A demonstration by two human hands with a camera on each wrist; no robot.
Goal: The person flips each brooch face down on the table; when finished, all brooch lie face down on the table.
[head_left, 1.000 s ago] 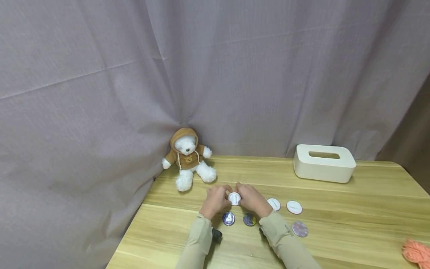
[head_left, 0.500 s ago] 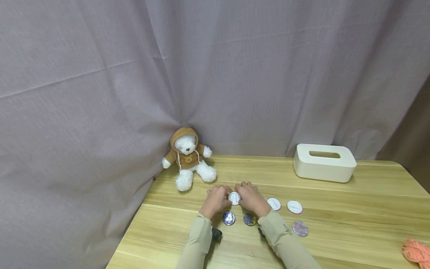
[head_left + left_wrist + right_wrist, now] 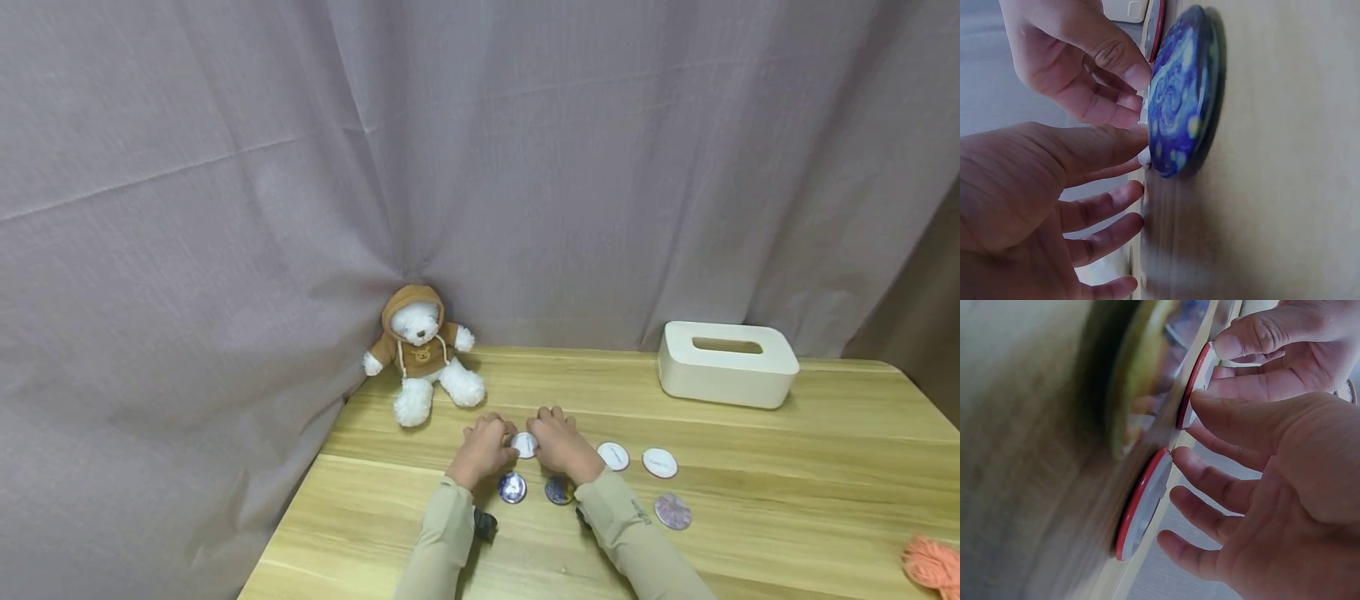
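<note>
The white-backed badge (image 3: 525, 445) sits between your two hands, its pale face up and a red rim showing along its edge in the right wrist view; you cannot tell from here whether it lies flat on the wood or is slightly lifted. Your left hand (image 3: 482, 450) pinches its left edge with thumb and forefinger, the gap between them small, while the other fingers spread loosely. Your right hand (image 3: 561, 443) does the same on the right edge, thumb against the rim and the remaining fingers relaxed and apart.

Just nearer to you are two picture-side-up badges: a blue swirl badge (image 3: 512, 487) by your left wrist and a dark badge with yellow (image 3: 559, 490) by your right. Beyond your right wrist lie a second white badge (image 3: 613, 456) and a third white badge (image 3: 660, 462), with a pinkish-purple badge (image 3: 673, 512) on your side of them.

Farther out on the wooden table (image 3: 810, 467), a white teddy bear (image 3: 420, 358) in a brown hoodie sits at the back left, and a cream tissue box (image 3: 727, 367) stands at the back right. Coral yarn (image 3: 932, 565) lies at the lower right, and a grey curtain (image 3: 525, 167) hangs behind everything.
</note>
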